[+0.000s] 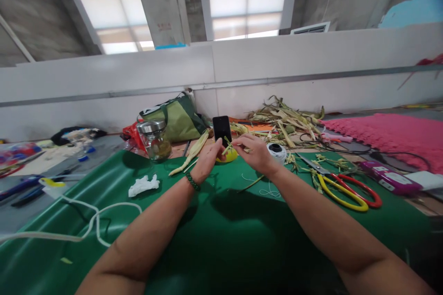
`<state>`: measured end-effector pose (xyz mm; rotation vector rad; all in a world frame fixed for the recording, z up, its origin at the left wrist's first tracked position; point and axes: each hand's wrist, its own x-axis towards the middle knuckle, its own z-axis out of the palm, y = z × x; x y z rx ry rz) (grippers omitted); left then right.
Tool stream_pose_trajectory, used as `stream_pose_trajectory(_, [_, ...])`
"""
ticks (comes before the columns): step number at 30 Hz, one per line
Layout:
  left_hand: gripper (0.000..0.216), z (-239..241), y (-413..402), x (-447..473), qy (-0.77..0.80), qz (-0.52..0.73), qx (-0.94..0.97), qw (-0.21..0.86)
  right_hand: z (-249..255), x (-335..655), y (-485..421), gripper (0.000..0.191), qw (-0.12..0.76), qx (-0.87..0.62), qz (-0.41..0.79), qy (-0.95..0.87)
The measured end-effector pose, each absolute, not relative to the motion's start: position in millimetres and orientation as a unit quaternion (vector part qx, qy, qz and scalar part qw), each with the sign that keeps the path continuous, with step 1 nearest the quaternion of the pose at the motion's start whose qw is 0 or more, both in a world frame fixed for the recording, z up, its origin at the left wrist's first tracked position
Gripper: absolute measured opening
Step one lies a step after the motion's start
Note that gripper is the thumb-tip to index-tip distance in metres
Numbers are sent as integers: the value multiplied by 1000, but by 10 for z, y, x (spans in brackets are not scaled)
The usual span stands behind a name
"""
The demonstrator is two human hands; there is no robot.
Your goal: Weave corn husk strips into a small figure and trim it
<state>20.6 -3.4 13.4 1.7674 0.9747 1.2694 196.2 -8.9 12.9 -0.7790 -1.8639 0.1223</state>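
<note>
My left hand (207, 159), with a dark green bead bracelet (192, 181) at the wrist, pinches a small strip of pale green corn husk (227, 147). The fingertips of my right hand (256, 151) are closed on the same husk from the other side. Right behind the husk are a yellow round thing (228, 156), partly hidden, and an upright black phone (222, 128). A longer pale corn husk (192, 153) lies beside my left hand. Near my right wrist are a spool of white thread (277, 151), a loose thread end (270, 191) and a thin stalk (252, 185).
Scissors with red and yellow handles (346, 192) lie at right among husk scraps, near a purple box (389, 178). A heap of dry husks (287, 122) sits behind. Left are a glass jar (154, 140), green bag (182, 120), crumpled tissue (143, 186) and white cable (96, 214).
</note>
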Motion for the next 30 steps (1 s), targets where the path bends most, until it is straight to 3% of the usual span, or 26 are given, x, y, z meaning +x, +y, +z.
stream_pose_trajectory(4, [46, 144, -69, 241, 337, 415, 724, 436, 150, 1930, -136, 11, 539, -329, 137, -763])
stream_pose_trajectory(9, [38, 168, -103, 265, 322, 424, 730, 428, 187, 1917, -115, 25, 564, -342, 311, -684])
stream_pose_trajectory(21, [41, 207, -139, 259, 316, 424, 726, 439, 175, 1912, -62, 39, 572, -324, 408, -634])
stream_pose_trajectory(30, [26, 207, -202, 294, 339, 415, 762, 364, 197, 1934, -101, 29, 519, -311, 356, -712])
